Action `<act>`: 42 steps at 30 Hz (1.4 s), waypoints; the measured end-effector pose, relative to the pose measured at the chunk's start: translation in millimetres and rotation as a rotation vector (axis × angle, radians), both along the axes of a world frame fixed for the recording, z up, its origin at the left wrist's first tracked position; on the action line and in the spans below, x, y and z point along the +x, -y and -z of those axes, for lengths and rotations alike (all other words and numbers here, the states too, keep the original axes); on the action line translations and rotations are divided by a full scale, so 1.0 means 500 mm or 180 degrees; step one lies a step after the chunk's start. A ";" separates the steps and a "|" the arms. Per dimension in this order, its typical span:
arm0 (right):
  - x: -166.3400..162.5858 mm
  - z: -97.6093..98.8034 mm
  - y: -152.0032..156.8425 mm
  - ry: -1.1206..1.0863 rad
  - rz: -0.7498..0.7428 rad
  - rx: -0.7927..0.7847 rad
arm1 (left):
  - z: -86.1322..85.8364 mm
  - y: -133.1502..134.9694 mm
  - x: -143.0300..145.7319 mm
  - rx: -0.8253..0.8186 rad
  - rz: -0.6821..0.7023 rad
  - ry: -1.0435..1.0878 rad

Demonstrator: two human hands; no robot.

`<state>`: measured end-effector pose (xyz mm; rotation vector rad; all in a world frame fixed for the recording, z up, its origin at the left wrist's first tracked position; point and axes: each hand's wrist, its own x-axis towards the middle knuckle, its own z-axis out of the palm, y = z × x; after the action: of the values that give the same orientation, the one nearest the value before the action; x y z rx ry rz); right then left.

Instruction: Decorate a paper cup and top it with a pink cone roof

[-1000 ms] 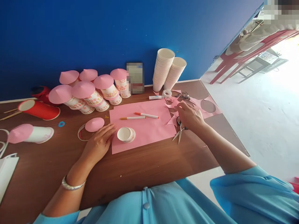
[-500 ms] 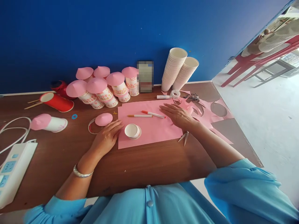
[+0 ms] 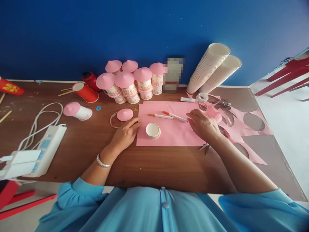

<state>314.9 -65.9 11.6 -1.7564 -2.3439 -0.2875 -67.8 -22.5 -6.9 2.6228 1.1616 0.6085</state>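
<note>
My left hand (image 3: 126,132) lies with fingers stretched out at the left edge of a pink paper sheet (image 3: 173,138), just below a pink paper cone (image 3: 125,114). On the sheet's right side rests my right hand (image 3: 204,125), its fingers slightly bent and holding nothing visible. Between my hands stands a white paper cup (image 3: 153,130). Behind it lie an orange-tipped marker (image 3: 161,116) and a red marker (image 3: 175,117). A pair of scissors (image 3: 205,147) sits partly hidden under my right wrist.
Several cone-topped cup towers (image 3: 124,80) stand by the blue wall. To their right are stacked white cups (image 3: 210,66), a glue stick (image 3: 188,99) and a tape roll (image 3: 202,97). Pink paper scraps (image 3: 238,129) cover the right side. A power strip (image 3: 51,149) lies left, near a red cup (image 3: 85,92).
The view has turned left, so everything on the table appears further right. My right hand's fingers have bent a little; my left hand stays at the sheet's left edge.
</note>
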 end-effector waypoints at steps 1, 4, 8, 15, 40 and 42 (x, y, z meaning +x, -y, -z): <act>-0.010 0.001 0.003 -0.0047 -0.0038 -0.0008 | -0.006 0.006 0.000 0.0019 -0.0041 0.0080; -0.039 -0.001 0.010 -0.0189 -0.0185 -0.0038 | -0.023 0.026 0.006 -0.0158 0.0023 0.0394; -0.076 0.001 0.009 -0.0367 -0.0539 -0.0123 | -0.028 0.054 0.038 -0.0722 0.0162 0.0591; -0.122 0.006 0.007 -0.0373 -0.1029 0.0280 | -0.023 0.056 0.042 -0.0737 0.0261 0.0555; -0.101 0.006 0.023 -0.0726 -0.0684 0.0184 | -0.092 -0.097 -0.034 -0.0408 -0.1188 -0.0763; -0.105 0.001 0.019 -0.1017 -0.0555 -0.0069 | -0.090 -0.095 -0.033 -0.0316 -0.1202 -0.0574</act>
<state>262.4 -75.2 11.1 -1.4667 -2.2510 0.0437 -84.2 25.2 37.9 2.4300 1.7162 0.3674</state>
